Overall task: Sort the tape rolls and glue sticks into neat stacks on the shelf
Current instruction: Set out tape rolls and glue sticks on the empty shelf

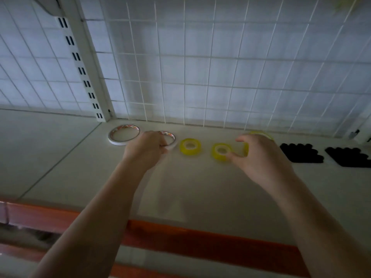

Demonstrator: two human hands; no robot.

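Observation:
On the pale shelf (190,187) lie two thin white tape rings and several yellow tape rolls in a row. The left white ring (124,135) lies flat near the back. My left hand (146,149) grips the second white ring (169,137) at its near edge. One yellow roll (190,146) and another yellow roll (220,151) lie flat in the middle. My right hand (259,155) pinches a yellow roll (246,149) held on edge. Behind that hand, another yellow roll (261,134) shows partly.
Two clusters of black glue stick caps (301,152) (347,157) sit at the right. A white wire grid (220,67) backs the shelf, with a slotted upright (80,65) at the left. An orange strip (200,237) runs along the shelf's front edge.

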